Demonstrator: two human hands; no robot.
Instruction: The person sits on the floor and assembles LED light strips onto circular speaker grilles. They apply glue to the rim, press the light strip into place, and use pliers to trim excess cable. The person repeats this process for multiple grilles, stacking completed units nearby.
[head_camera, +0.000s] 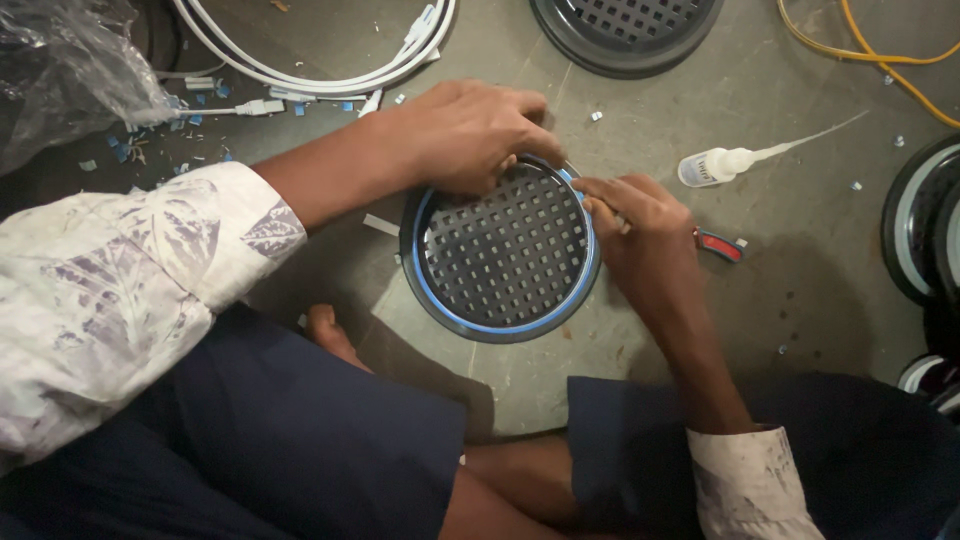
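**A:** What sits at the centre of the frame?

**B:** A round dark grille (500, 250) with a square mesh, lying flat on a grey floor (800, 270). A blue strip (470, 322) runs around the inside of its rim.

**A:** Where are the hands?

**B:** The left hand (470, 135) comes in from the left and lies over the grille's upper edge, fingers curled and pressed together onto the rim. The right hand (640, 240) is at the grille's right edge, fingertips bunched and pinching at the strip there. I cannot tell exactly how much of the strip is between them.

**A:** Anything close by?

**B:** Just right of the right hand, a small red and black tool (722, 246) lies on the floor. Above it, right of centre, a small white glue bottle (715, 166) lies on its side, with a long thin nozzle pointing to the upper right.

**A:** And further out?

**B:** At the top centre, a second grille (625, 30), partly cut off. At the top, left of centre, coiled white cables (330, 75). Upper left, crumpled clear plastic (65, 70) and blue scraps (125, 148). Upper right, a yellow cord (870, 55). At the right edge, more round dark parts (925, 230). Along the bottom, the person's dark trousers (280, 440) and pale patterned sleeves (120, 290).
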